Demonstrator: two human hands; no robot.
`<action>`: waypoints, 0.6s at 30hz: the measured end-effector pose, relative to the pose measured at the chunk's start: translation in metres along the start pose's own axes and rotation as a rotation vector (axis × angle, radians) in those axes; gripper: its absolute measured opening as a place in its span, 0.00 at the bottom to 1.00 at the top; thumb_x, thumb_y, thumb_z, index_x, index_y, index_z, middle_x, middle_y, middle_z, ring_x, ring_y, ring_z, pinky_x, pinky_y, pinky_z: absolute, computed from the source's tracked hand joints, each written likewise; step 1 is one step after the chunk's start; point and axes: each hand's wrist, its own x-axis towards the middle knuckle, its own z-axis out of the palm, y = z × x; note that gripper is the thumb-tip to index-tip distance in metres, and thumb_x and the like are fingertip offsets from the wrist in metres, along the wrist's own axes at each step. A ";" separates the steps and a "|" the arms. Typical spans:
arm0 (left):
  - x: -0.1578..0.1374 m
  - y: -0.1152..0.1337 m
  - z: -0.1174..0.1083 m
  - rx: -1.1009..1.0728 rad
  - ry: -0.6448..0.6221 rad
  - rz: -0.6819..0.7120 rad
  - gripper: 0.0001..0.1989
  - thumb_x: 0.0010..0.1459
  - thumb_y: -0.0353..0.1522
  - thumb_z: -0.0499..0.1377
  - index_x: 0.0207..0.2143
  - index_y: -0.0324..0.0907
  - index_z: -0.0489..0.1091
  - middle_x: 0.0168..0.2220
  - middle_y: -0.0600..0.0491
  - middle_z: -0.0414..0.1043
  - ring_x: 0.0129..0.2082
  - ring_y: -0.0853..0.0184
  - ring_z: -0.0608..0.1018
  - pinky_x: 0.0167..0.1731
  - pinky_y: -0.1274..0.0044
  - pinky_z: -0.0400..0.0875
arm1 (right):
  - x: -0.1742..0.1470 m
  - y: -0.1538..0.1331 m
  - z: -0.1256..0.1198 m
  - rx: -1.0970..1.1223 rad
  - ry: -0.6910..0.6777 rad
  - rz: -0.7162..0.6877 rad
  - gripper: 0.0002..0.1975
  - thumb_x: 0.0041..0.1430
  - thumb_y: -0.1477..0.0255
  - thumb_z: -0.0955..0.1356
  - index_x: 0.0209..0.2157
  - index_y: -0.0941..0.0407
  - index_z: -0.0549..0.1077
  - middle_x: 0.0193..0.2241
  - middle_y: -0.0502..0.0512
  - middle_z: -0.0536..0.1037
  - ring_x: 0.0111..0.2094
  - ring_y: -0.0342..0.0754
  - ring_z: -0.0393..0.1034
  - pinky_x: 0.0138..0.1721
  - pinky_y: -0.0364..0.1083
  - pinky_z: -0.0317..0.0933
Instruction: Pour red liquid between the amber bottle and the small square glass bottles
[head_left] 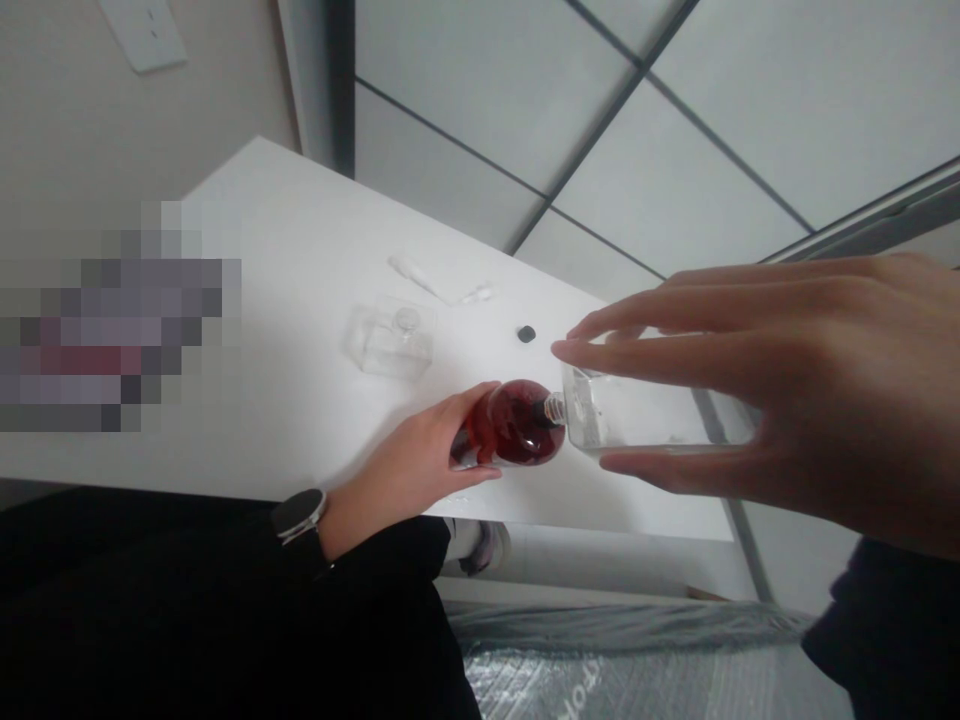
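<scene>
My left hand [420,440], with a watch on its wrist, is wrapped round a rounded bottle of red liquid [517,425] above the white table. My right hand [757,390] grips a clear, square-sided bottle [637,410] between thumb and fingers, tilted so that its threaded neck [553,409] points at the red bottle. The neck's dark tip meets the red bottle's top. I cannot tell whether it sits inside the opening or whether liquid is flowing. A small black cap [526,334] lies on the table just beyond the two bottles.
On the white table [285,300] stand a clear square container [397,345] and, behind it, a bent clear plastic piece [439,283]. A pixelated patch covers the table's left end. Grey-lined panels [465,120] rise behind. Plastic-wrapped material [600,670] lies below the front edge.
</scene>
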 end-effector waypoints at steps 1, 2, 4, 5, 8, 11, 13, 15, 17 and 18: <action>0.000 0.001 0.000 -0.002 -0.004 0.000 0.42 0.55 0.32 0.75 0.69 0.55 0.64 0.62 0.49 0.77 0.55 0.52 0.83 0.59 0.58 0.77 | 0.001 -0.001 0.000 -0.012 -0.004 -0.002 0.20 0.65 0.45 0.67 0.49 0.38 0.84 0.44 0.46 0.87 0.39 0.57 0.82 0.42 0.57 0.72; 0.000 0.002 -0.001 -0.011 -0.008 0.004 0.41 0.55 0.32 0.75 0.69 0.54 0.64 0.63 0.49 0.77 0.56 0.52 0.82 0.60 0.58 0.76 | 0.002 -0.002 -0.001 -0.019 -0.011 -0.001 0.20 0.65 0.45 0.67 0.49 0.38 0.84 0.43 0.46 0.87 0.40 0.56 0.82 0.42 0.57 0.72; 0.000 0.004 -0.001 -0.051 -0.017 0.010 0.40 0.56 0.32 0.74 0.69 0.55 0.65 0.64 0.49 0.76 0.58 0.52 0.81 0.62 0.58 0.75 | 0.004 -0.003 -0.002 -0.025 -0.028 0.003 0.20 0.65 0.45 0.68 0.48 0.39 0.84 0.43 0.46 0.87 0.40 0.56 0.82 0.43 0.56 0.72; 0.000 0.005 -0.001 -0.073 -0.020 0.011 0.40 0.57 0.32 0.74 0.69 0.56 0.65 0.65 0.50 0.75 0.60 0.53 0.81 0.63 0.59 0.74 | 0.005 -0.003 -0.002 -0.028 -0.035 0.006 0.20 0.64 0.45 0.68 0.48 0.39 0.84 0.43 0.46 0.87 0.41 0.56 0.82 0.43 0.56 0.72; 0.000 0.008 -0.001 -0.102 -0.015 0.010 0.39 0.57 0.32 0.74 0.68 0.57 0.66 0.65 0.52 0.75 0.61 0.53 0.80 0.64 0.59 0.73 | 0.008 -0.004 -0.002 -0.025 -0.052 0.010 0.22 0.63 0.43 0.68 0.46 0.40 0.84 0.41 0.47 0.87 0.42 0.57 0.82 0.44 0.56 0.73; 0.000 0.009 -0.001 -0.078 -0.010 0.005 0.38 0.57 0.33 0.74 0.67 0.57 0.67 0.63 0.52 0.77 0.59 0.53 0.81 0.63 0.58 0.74 | 0.010 -0.006 -0.003 0.022 -0.067 0.027 0.23 0.62 0.42 0.67 0.43 0.42 0.84 0.38 0.48 0.87 0.44 0.59 0.82 0.47 0.58 0.73; 0.000 0.009 -0.001 -0.074 -0.010 0.003 0.37 0.57 0.33 0.73 0.67 0.57 0.67 0.63 0.52 0.77 0.60 0.53 0.81 0.63 0.58 0.74 | 0.012 -0.007 -0.003 0.061 -0.073 0.048 0.23 0.62 0.41 0.68 0.41 0.43 0.85 0.37 0.50 0.87 0.47 0.61 0.82 0.48 0.58 0.74; 0.000 0.008 -0.001 -0.072 -0.008 0.002 0.38 0.57 0.33 0.73 0.67 0.57 0.67 0.64 0.52 0.76 0.60 0.53 0.80 0.63 0.58 0.74 | 0.014 -0.007 -0.004 0.091 -0.077 0.068 0.23 0.61 0.42 0.68 0.40 0.43 0.84 0.38 0.51 0.87 0.50 0.63 0.81 0.49 0.59 0.74; 0.000 0.008 -0.001 -0.067 -0.008 0.005 0.38 0.57 0.34 0.73 0.68 0.56 0.67 0.65 0.51 0.75 0.61 0.52 0.80 0.62 0.58 0.75 | 0.016 -0.007 -0.006 0.102 -0.098 0.074 0.22 0.59 0.42 0.70 0.40 0.43 0.84 0.40 0.50 0.87 0.53 0.65 0.80 0.50 0.60 0.75; -0.001 0.008 -0.001 -0.062 -0.001 0.011 0.37 0.57 0.34 0.73 0.68 0.56 0.67 0.65 0.51 0.76 0.61 0.52 0.80 0.62 0.58 0.75 | 0.017 -0.006 -0.006 0.102 -0.108 0.066 0.21 0.59 0.43 0.71 0.41 0.43 0.84 0.41 0.50 0.87 0.55 0.66 0.79 0.50 0.61 0.75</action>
